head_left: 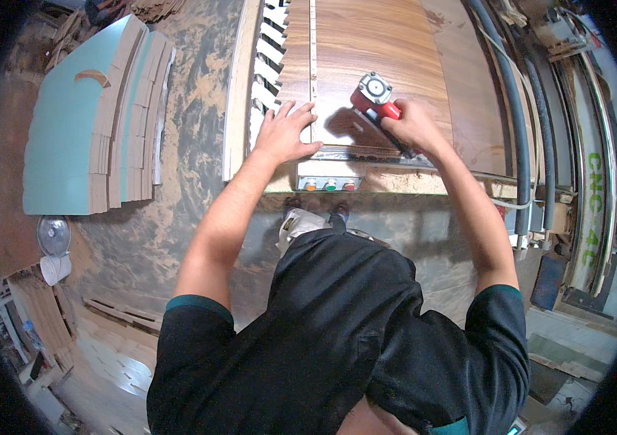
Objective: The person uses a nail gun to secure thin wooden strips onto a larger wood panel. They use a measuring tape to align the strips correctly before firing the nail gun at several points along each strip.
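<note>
A wood-grain panel (pixel 366 36) lies on the bench in front of me. My left hand (pixel 284 136) rests on its near left part, fingers spread and palm down. Under or beside those fingers runs a narrow pale strip (pixel 313 43), lengthwise along the panel. My right hand (pixel 417 129) is wrapped round the red handle of a nail gun (pixel 376 88). The tool has a grey metal head and is over the panel's near edge, right of my left hand. Whether its nose touches the panel, I cannot tell.
A control box (pixel 330 184) with coloured buttons sits at the bench's front edge. White slanted pieces (pixel 271 54) line the panel's left side. Dark hoses (pixel 505 80) run along the right. Teal-faced boards (pixel 69 123) are stacked at left, with a fan (pixel 54 235) nearby.
</note>
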### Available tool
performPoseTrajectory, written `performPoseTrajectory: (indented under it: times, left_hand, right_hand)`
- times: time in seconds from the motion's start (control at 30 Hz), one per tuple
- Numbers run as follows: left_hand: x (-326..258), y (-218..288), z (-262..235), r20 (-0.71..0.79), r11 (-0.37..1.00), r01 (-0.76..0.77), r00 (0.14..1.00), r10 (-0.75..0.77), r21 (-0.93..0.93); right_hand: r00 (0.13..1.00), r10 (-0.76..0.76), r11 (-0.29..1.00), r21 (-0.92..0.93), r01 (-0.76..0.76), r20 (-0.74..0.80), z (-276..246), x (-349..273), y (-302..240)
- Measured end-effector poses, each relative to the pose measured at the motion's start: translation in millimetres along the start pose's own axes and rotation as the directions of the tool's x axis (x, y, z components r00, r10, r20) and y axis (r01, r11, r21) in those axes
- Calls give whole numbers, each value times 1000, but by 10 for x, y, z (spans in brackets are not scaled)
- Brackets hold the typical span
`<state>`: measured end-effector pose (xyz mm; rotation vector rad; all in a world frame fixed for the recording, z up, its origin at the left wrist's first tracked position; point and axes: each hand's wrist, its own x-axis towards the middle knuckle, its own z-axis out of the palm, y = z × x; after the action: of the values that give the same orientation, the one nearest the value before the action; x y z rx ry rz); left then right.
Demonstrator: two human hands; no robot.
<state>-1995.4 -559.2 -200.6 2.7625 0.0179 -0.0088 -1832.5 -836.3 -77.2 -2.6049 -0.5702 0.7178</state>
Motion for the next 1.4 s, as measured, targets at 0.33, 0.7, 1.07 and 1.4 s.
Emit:
performPoseTrajectory:
  times: [0.33, 0.7, 1.07, 1.4]
  left_hand:
    - [2, -2, 32, -11, 999, 20, 1000, -20, -30]
    - [-10, 66, -62, 15, 989, 122, 992, -122, -84]
    - [15, 5, -2, 4, 980, 120, 993, -121, -159]
    - [-22, -18, 14, -24, 999, 19, 1000, -20, -39]
  right_hand:
    - [979, -81, 997, 20, 79, 186, 69, -37, -240]
    - [974, -165, 961, -198, 194, 157, 135, 263, -471]
    - [979, -135, 971, -177, 162, 154, 159, 426, -318]
    - [930, -343, 792, -573, 210, -134, 258, 782, 13]
